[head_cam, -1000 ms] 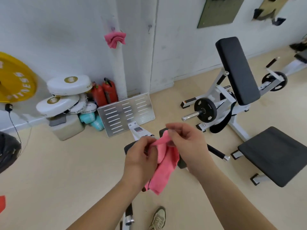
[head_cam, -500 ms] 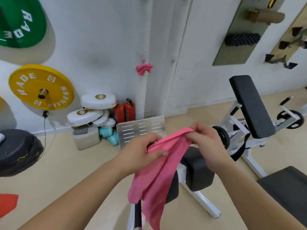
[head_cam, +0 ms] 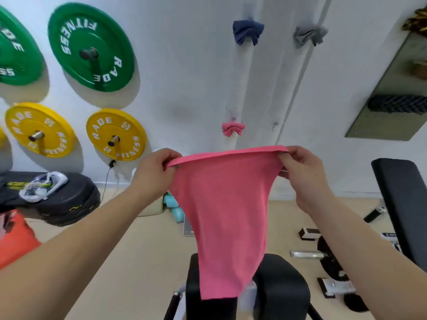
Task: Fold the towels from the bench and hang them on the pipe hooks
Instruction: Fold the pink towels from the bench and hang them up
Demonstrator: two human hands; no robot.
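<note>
A blue towel [head_cam: 247, 31], grey towel [head_cam: 308, 35] and hung pink towel [head_cam: 233, 128] are on the pipes [head_cam: 240, 77]. The left hand [head_cam: 154, 174] and right hand [head_cam: 300, 174] pinch the top corners of a spread towel [head_cam: 226, 204] mid-air; folding and hanging remain.

Open air ahead to pipe [head_cam: 241, 77]; pads [head_cam: 282, 289] below.

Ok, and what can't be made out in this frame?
Head view only:
- Hooks under the hung pink towel, navy towel and grey towel: covered by the cloth.
- Most fingertips of the left hand and right hand: behind the held pink towel, which they grip.
- Teal objects on the floor: partly hidden by that towel.
- Black bench pad: cut by the right edge.
</note>
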